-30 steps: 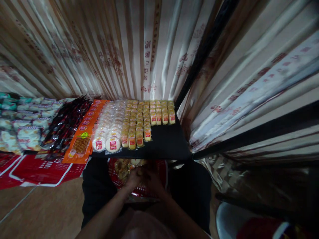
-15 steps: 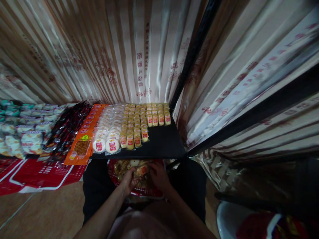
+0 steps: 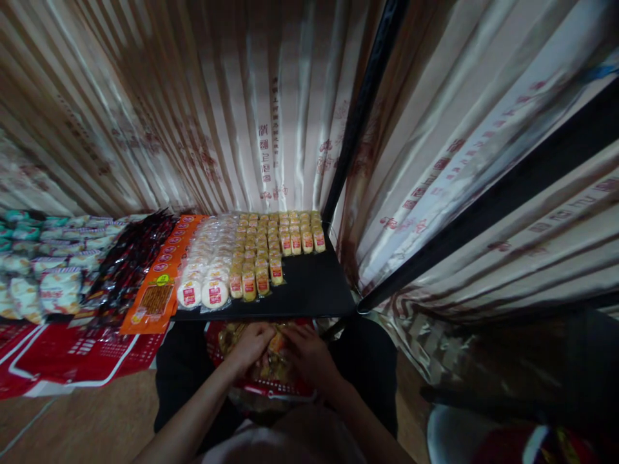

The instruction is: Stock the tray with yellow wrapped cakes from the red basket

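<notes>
- Gripping a small wrapped packet in the curled left hand, above a red basket.
- Reaching in from the opposite side with the right hand, bent over the same packet; too dim there to tell whether clasping it or only resting against it.
- Showing an orange-red patch on that packet, partly covered by both hands.
- Holding the basket close to the body, between knees in dark trousers, just below the near edge of a black table.
- Seeing loose packets heaped inside the basket, mostly golden-brown, blurred in the low light.
- Finding yellow packets with red labels lined up on the table, in columns reaching nearer the front edge on the left than on the right.
- Passing leftward along the table to round white packets in two columns, then a flat orange pack, a glossy dark heap and white bags.
- Noticing a red container with a white handle below the table's left part.
- Facing a pleated curtain printed with reddish characters, crossed by a black post at the corner.
</notes>
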Motion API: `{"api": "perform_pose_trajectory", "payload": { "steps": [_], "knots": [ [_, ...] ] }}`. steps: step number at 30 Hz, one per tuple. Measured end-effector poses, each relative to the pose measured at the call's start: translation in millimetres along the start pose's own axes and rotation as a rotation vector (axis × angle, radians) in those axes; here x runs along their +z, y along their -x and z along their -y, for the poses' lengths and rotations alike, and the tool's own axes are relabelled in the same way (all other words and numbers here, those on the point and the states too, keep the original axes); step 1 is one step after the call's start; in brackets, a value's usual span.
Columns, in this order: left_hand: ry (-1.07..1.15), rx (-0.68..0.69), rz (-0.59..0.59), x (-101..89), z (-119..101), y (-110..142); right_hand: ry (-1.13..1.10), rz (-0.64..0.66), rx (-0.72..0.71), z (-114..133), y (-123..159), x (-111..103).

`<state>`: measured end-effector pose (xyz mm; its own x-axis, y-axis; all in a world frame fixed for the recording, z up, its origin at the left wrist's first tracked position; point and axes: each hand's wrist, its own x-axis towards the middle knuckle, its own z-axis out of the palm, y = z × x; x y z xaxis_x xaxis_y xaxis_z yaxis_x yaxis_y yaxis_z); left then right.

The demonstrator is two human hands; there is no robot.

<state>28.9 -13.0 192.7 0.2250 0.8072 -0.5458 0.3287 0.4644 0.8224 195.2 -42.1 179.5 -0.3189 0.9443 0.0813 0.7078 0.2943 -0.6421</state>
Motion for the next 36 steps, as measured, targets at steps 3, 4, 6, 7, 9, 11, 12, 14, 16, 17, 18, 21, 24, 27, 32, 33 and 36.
{"api": "perform_pose_trajectory", "payload": {
  "steps": [3,4,6,7,9,11,12,14,16,17,18,21,24,27,32,33,36],
  "knots": [
    [-0.090,0.070,0.021,0.9,-20.0,2.9,-0.085,-0.052,0.041,-4.1,-0.2,-5.5],
    [-0.081,0.093,0.032,2.1,-25.8,3.7,-0.119,-0.080,0.054,-5.6,-0.6,-8.0],
    [-0.014,0.149,0.045,5.9,-35.1,3.8,-0.186,-0.148,0.079,-9.2,-2.5,-13.7],
    [0.036,0.183,0.036,8.6,-38.6,2.9,-0.215,-0.185,0.099,-11.4,-4.3,-16.8],
    [0.141,0.250,-0.010,15.6,-44.0,-0.8,-0.260,-0.253,0.161,-16.9,-9.6,-22.6],
    [0.221,0.297,-0.068,24.2,-48.0,-6.3,-0.297,-0.311,0.224,-24.0,-17.2,-27.1],
    [0.246,0.305,-0.098,28.9,-49.9,-9.2,-0.311,-0.337,0.247,-28.0,-21.7,-28.8],
    [0.270,0.302,-0.136,38.0,-53.8,-14.7,-0.328,-0.391,0.273,-36.0,-31.5,-30.8],
    [0.277,0.311,-0.142,46.0,-57.5,-19.6,-0.335,-0.443,0.293,-43.5,-41.7,-31.5],
    [0.279,0.319,-0.139,49.3,-59.2,-21.9,-0.336,-0.461,0.300,-47.0,-46.7,-31.6],
    [0.281,0.328,-0.135,52.3,-60.8,-24.3,-0.337,-0.475,0.308,-50.2,-51.7,-31.7],
    [0.277,0.330,-0.165,59.4,-65.1,-33.0,-0.321,-0.502,0.328,-59.1,-67.0,-31.8],
    [0.235,0.334,-0.210,64.5,-69.4,-44.3,-0.256,-0.526,0.331,-67.0,-85.1,-32.2],
    [0.212,0.360,-0.239,67.1,-74.7,-57.2,-0.193,-0.521,0.327,-73.1,-107.3,-32.8],
    [0.191,0.330,-0.279,65.0,-83.5,-79.9,-0.190,-0.472,0.332,-80.2,-146.0,-32.2],
    [0.192,0.323,-0.288,64.3,-84.4,-84.3,-0.192,-0.472,0.336,-81.4,-152.6,-31.4],
    [0.203,0.321,-0.306,63.6,-84.7,-96.2,-0.211,-0.508,0.339,-83.7,-167.7,-27.7]
  ]
}}
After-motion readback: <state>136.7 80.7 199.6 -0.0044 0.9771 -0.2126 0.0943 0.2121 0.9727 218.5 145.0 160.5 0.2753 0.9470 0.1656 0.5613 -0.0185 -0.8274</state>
